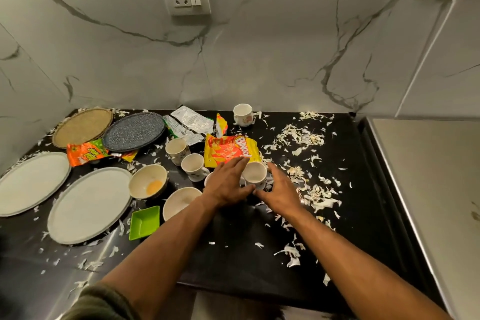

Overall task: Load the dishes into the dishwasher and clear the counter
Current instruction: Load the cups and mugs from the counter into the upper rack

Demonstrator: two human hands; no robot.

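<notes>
A white cup (254, 173) stands at the middle of the black counter (233, 254). My left hand (228, 184) lies against its left side with straight fingers, and my right hand (281, 188) cups its right side; whether either hand grips it is unclear. Two more cups (177, 149) (193, 165) stand to the left, and another cup (242, 114) is near the wall. Two bowls (148, 180) (180, 200), one with yellow residue, sit left of my hands. Two large grey plates (89, 204) (30, 182) lie at the far left.
A dark speckled plate (133, 131) and a woven mat (82, 126) lie at the back left. A green square dish (144, 222) sits near the bowls. Snack wrappers (230, 150) (87, 154) (191, 123) and white peel scraps (301, 138) litter the counter. A steel surface (428, 176) adjoins on the right.
</notes>
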